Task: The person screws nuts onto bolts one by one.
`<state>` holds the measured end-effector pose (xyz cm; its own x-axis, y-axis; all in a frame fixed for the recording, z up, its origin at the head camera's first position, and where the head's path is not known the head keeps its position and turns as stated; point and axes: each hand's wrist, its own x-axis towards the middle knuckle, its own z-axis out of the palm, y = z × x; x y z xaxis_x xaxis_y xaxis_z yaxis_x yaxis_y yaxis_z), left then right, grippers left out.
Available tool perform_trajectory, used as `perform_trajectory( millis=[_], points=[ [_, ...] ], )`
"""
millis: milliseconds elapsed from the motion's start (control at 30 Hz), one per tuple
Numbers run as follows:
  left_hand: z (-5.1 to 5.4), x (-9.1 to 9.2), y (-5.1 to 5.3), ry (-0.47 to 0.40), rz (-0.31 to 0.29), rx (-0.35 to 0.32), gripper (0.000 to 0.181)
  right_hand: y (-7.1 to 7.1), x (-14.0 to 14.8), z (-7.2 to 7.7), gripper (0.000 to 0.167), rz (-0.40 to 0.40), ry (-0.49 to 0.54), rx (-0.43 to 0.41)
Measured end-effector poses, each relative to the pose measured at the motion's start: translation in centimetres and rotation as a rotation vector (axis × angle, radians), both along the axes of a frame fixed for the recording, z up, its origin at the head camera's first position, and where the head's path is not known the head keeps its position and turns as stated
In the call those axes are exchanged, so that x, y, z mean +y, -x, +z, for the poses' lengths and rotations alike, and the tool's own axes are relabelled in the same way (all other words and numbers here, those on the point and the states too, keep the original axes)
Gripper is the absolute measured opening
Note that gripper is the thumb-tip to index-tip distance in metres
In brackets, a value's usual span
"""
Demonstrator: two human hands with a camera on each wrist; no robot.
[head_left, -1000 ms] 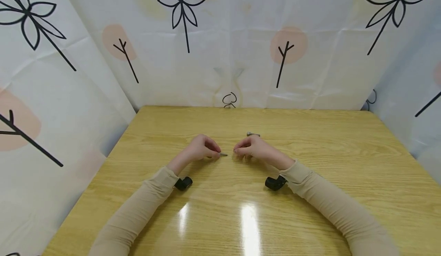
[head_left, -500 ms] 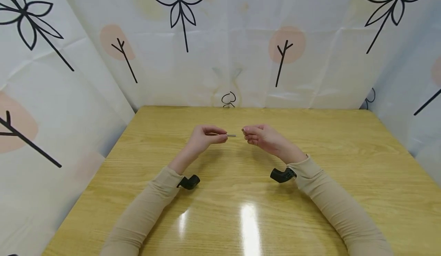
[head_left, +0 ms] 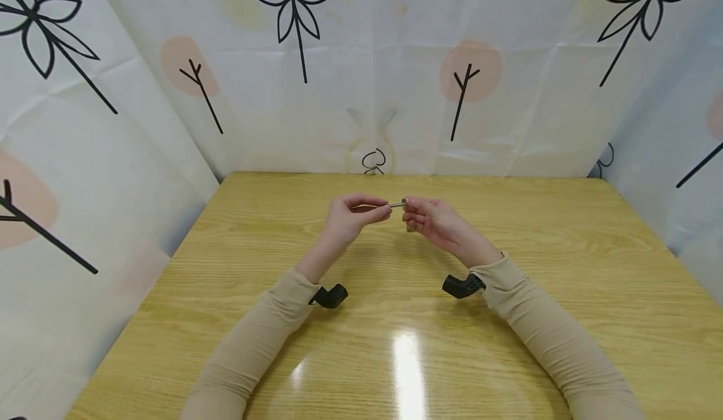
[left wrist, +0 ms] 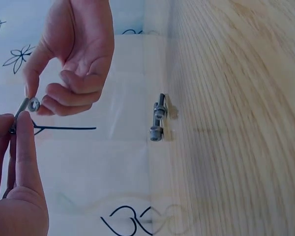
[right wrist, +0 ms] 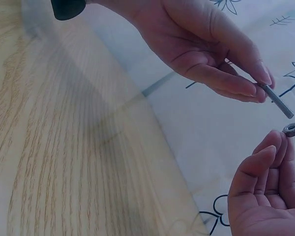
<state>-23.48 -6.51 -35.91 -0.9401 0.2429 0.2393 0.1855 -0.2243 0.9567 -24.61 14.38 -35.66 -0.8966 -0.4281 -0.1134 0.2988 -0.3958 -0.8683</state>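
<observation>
My left hand (head_left: 353, 219) pinches a metal bolt (right wrist: 278, 101) between thumb and fingertips, its threaded end sticking out to the right. Facing it, my right hand (head_left: 437, 222) pinches a small metal nut (right wrist: 290, 130) at its thumb and fingertips. In the right wrist view a small gap lies between the bolt's tip and the nut, which are nearly in line. The left wrist view shows the nut (left wrist: 33, 104) close beside the bolt shaft (left wrist: 22, 105). The bolt's head is hidden in the left fingers. Both hands are raised above the table.
Two socket-head bolts (left wrist: 157, 120), seemingly with nuts on them, lie on the wooden table (head_left: 361, 344); the head view does not show them. A white patterned cloth (head_left: 339, 112) hangs behind the table and at its sides. Black wrist cameras (head_left: 463, 286) sit below each cuff.
Both hands have risen from near the tabletop. My left hand has moved right, bringing the bolt's end up to the nut in my right hand. The bolt seen lying behind the right hand is hidden now.
</observation>
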Motion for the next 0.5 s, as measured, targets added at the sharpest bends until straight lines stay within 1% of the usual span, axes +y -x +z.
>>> perform_trajectory(
  millis=[167, 267, 500],
  points=[
    [0.08, 0.65, 0.15, -0.006, 0.006, 0.043, 0.019, -0.01, 0.09, 0.12, 0.024, -0.009, 0.019, -0.010],
    [0.16, 0.86, 0.14, -0.006, 0.014, 0.063, 0.023, -0.05, 0.16, 0.17, 0.022, -0.017, 0.033, -0.010],
    [0.11, 1.11, 0.04, -0.008, 0.040, 0.059, 0.028, -0.22, 0.32, 0.05, 0.022, -0.021, 0.043, -0.012]
  ],
)
